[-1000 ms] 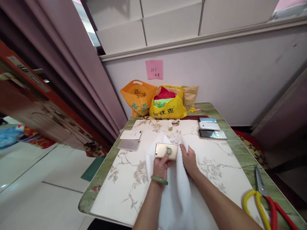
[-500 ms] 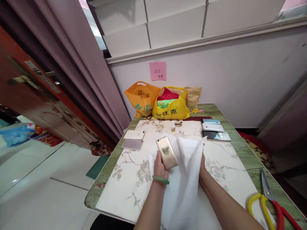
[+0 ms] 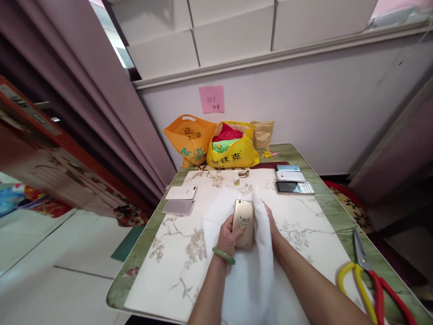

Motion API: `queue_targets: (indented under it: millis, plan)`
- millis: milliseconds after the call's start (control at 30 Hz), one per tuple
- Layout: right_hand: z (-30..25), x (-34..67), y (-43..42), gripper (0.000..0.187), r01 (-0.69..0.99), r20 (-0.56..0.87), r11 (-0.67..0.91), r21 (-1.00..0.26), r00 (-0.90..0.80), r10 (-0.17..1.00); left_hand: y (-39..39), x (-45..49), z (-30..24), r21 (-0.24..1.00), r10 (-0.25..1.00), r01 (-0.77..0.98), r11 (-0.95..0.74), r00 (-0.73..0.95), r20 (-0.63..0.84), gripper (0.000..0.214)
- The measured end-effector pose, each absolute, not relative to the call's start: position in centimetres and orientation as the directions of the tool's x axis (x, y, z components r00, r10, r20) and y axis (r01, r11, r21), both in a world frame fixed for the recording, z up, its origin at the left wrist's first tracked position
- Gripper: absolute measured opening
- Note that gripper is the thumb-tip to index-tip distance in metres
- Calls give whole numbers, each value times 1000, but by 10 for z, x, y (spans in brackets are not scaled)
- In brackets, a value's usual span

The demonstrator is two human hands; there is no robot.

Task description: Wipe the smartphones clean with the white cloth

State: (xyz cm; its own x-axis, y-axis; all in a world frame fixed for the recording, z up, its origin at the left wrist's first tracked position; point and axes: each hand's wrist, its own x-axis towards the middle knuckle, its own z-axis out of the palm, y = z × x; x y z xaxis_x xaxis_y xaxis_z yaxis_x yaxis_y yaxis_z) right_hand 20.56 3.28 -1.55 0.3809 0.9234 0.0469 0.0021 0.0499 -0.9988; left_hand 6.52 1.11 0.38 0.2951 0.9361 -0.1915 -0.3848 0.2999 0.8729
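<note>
1. Head view, clock centred on the gold phone (image 3: 248,212), 12 pointing away from the wearer. Phone held over the near-middle of the surface (image 3: 118,289), back face showing, camera end toward 12, bear-like ornament on the back.
2. Left hand (image 3: 228,234) at 8, closed on the phone's left edge, thumb across its back; green bangle (image 3: 223,255) at the wrist.
3. Right hand (image 3: 269,216) at 3, against a raised fold of white cloth (image 3: 240,284); fingers mostly hidden, cannot tell how tightly they close. Cloth lies behind and below the phone, running toward 6.
4. Around 10: white phone (image 3: 181,193), with a silver phone (image 3: 177,207) just below it, toward 9.
5. Between 1 and 2: blue phone (image 3: 288,168), another white handset (image 3: 290,176) and keypad phone (image 3: 295,188), stacked in a close column.
6. Near 4: scissors (image 3: 359,248), yellow and red handles, blades pointing away.
7. Toward 12: small bottle (image 3: 236,178); farther back, yellow bag (image 3: 250,155). Orange bag (image 3: 191,135) at 11; tan pouch (image 3: 263,134) just past 12.
</note>
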Motion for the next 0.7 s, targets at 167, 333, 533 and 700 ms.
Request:
queue_targets:
  millis: [167, 333, 533, 700]
  plan:
    - [-3, 218, 36, 46, -34, 24, 31, -999, 195, 981, 14, 66, 2, 862, 907, -362, 355, 358, -223, 45]
    - [-12, 223, 36, 49, 58, 58, 36, -998, 436, 898, 14, 64, 8, 817, 906, -443, 370, 367, -211, 41]
    - [-16, 214, 35, 52, -66, -18, 23, -998, 555, 832, 19, 59, 10, 759, 950, -581, 294, 269, -162, 59]
    - [-5, 191, 22, 49, -196, -5, 54, -979, 292, 956, 24, 61, 5, 685, 984, -716, 134, 15, -177, 46]
